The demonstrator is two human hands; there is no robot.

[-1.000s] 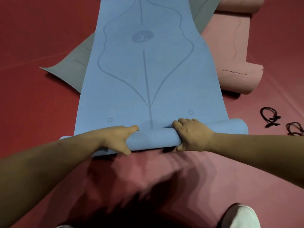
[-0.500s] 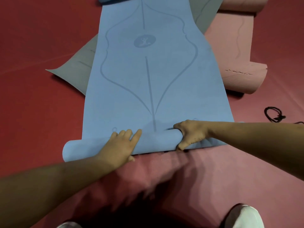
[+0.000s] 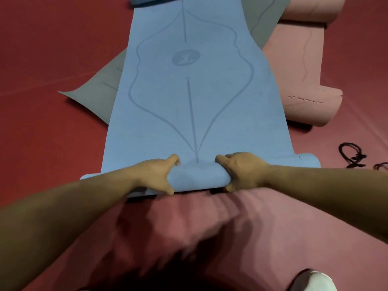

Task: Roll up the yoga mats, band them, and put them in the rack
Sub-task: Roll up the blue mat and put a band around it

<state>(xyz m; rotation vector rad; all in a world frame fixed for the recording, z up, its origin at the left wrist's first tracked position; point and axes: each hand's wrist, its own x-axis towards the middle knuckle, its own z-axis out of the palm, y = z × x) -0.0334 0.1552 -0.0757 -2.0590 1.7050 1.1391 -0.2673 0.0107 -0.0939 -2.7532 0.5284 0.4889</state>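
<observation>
The blue mat (image 3: 189, 106) lies flat on the red floor (image 3: 52, 59) and runs away from the person. Its near end is rolled into a fat roll (image 3: 197, 177) that lies across, right in front of the person. The rest of the mat is not rolled yet.

Both hands hold the roll near its middle, 1 on each side of the dark line drawn down the mat. The left hand (image 3: 155, 175) grips it with fingers curled over the top and the thumb under the near side. The right hand (image 3: 243, 171) grips it the same way – fingers on top, thumb below. The 2 hands are near each other but do not touch.

A grey mat (image 3: 98, 91) lies under the blue mat at a slant, and a corner of it sticks out on the left. A pink mat (image 3: 298, 80) lies just beside the blue mat on the right, and its near end curls up.

2 black bands (image 3: 352, 154) lie on the floor to the right of the roll – 1 is cut off by the edge of the view. A white shoe (image 3: 310, 282) shows at the bottom right.
</observation>
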